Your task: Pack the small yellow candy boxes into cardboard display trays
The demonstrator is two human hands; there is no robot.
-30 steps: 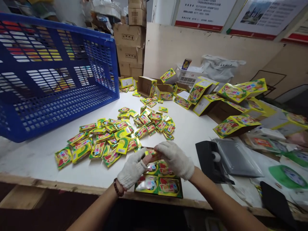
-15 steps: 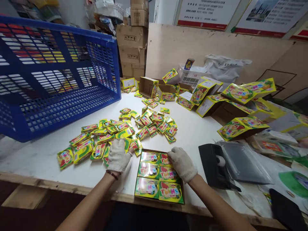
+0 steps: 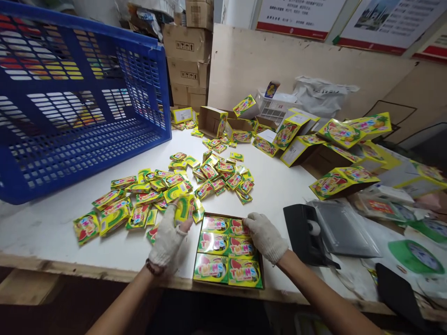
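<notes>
My left hand point(image 3: 167, 239), in a white glove with bare fingertips, pinches a small yellow-green box point(image 3: 184, 209) just above the table, left of an open carton. That carton point(image 3: 262, 279) lies near the table's front edge, with rows of "TWINS" boxes point(image 3: 245, 272) in it, face up. My gloved right hand point(image 3: 266, 237) grips the carton's upper right corner, its fingers curled over the rim and partly hidden. Beyond and left of my left hand spreads a loose pile of the same small boxes point(image 3: 141, 197).
A blue plastic crate point(image 3: 162, 93) lies on its side at the left. Yellow display cartons point(image 3: 344, 184) are heaped at the back right. A black tape dispenser point(image 3: 300, 232), clear plastic sheets point(image 3: 349, 232) and a green tape roll point(image 3: 401, 256) are on the right.
My left hand has lifted a small box out of the pile and drawn back slightly toward me. My right hand stays at the carton's corner. The view has shifted slightly.
</notes>
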